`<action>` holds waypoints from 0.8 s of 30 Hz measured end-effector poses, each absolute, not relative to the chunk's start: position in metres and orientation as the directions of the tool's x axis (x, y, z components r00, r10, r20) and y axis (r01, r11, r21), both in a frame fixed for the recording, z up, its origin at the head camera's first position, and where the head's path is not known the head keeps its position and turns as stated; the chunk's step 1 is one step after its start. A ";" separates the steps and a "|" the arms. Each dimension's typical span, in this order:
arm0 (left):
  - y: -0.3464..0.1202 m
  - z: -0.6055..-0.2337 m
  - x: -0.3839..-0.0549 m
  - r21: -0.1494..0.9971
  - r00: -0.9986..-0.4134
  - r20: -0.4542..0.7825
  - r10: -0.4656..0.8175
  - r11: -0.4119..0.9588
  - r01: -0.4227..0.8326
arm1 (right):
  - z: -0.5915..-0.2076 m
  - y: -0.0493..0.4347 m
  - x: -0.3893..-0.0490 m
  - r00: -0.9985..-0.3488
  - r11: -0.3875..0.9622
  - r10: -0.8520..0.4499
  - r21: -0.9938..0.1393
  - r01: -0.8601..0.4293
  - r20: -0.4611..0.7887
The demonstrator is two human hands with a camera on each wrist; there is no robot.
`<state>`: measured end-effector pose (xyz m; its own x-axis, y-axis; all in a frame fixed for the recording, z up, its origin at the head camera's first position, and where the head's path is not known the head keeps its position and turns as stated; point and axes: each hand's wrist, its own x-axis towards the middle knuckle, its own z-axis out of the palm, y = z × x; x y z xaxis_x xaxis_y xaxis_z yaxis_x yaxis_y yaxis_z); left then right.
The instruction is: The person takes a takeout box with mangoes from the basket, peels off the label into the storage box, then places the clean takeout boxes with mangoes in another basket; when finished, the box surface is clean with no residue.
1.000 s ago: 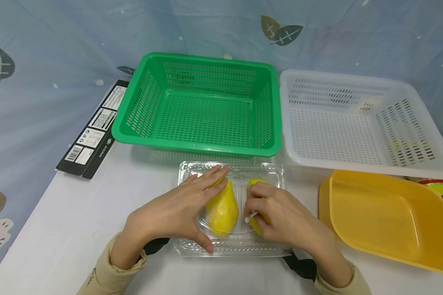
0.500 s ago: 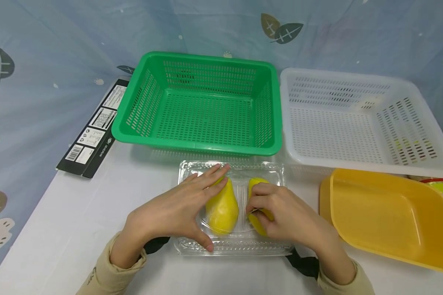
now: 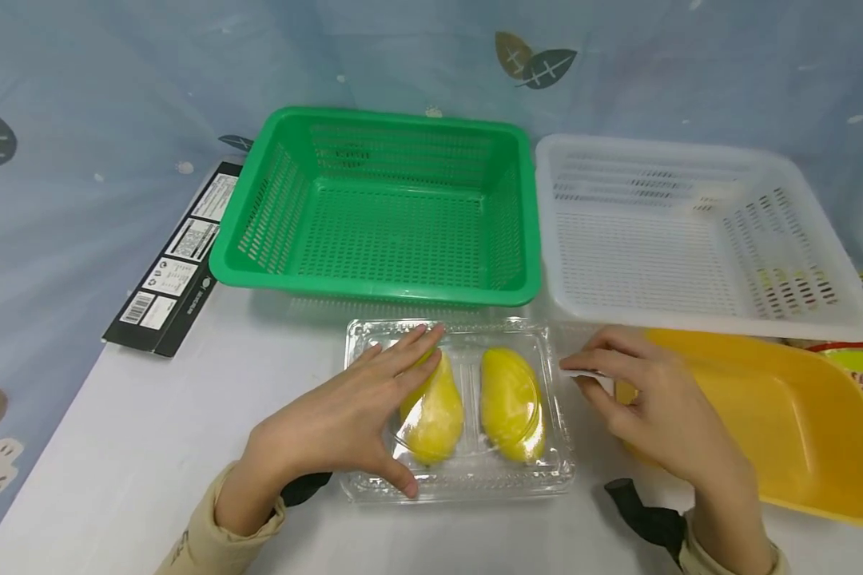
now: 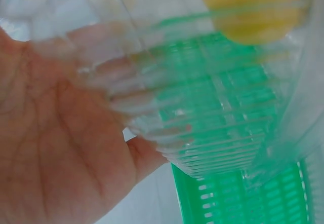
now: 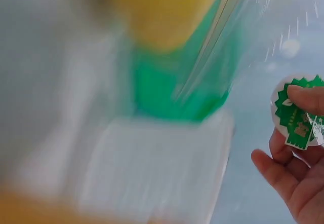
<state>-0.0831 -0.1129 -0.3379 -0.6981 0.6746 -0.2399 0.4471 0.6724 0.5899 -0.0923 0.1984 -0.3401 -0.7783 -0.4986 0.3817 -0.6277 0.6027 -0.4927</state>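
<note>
A clear plastic clamshell box (image 3: 475, 489) lies with its lid down on the white table. Inside it are two yellow mangoes, the left mango (image 3: 439, 419) partly covered by fingers and the right mango (image 3: 512, 403) in full sight. My left hand (image 3: 345, 407) rests spread over the box's left side; its palm also shows in the left wrist view. To the right of the box, my right hand (image 3: 650, 399) pinches a round green-and-white sticker (image 5: 296, 115) between thumb and fingers. In the head view only the sticker's thin edge shows.
Behind the box stands a green basket (image 3: 374, 283), with a white basket (image 3: 712, 323) to its right. A yellow bin (image 3: 769, 399) sits at the right, partly behind my right hand. A black printed carton (image 3: 176, 259) lies at the left, and a blue patterned cloth (image 3: 403, 48) hangs behind.
My right hand has lifted off the right mango's side of the lid and moved right, past the box's edge, with the sticker. The left hand has stayed in place.
</note>
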 end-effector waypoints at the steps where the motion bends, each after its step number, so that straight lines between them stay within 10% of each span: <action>1: -0.113 -0.338 -0.082 0.590 -0.701 -0.243 0.671 0.675 0.442 | -0.341 0.208 -0.090 -0.808 0.652 -0.465 -0.478 -0.589 0.361; 9: -0.108 -0.338 -0.079 0.601 -0.709 -0.256 0.657 0.683 0.415 | -0.363 0.274 -0.076 -0.963 0.917 -0.242 -0.295 -0.267 0.119; 16: -0.101 -0.338 -0.082 0.603 -0.706 -0.253 0.661 0.679 0.419 | -0.385 0.282 -0.085 -0.944 0.930 -0.272 -0.304 -0.207 -0.189; 24: -0.089 -0.339 -0.085 0.619 -0.688 -0.263 0.676 0.666 0.417 | -0.387 0.288 -0.080 -0.947 0.924 -0.292 -0.295 -0.243 -0.136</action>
<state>-0.0850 -0.0889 -0.3390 -0.6881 0.6761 -0.2634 0.4172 0.6657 0.6187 -0.0798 0.2883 -0.3866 -0.9466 -0.2922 -0.1364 -0.2428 0.9242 -0.2947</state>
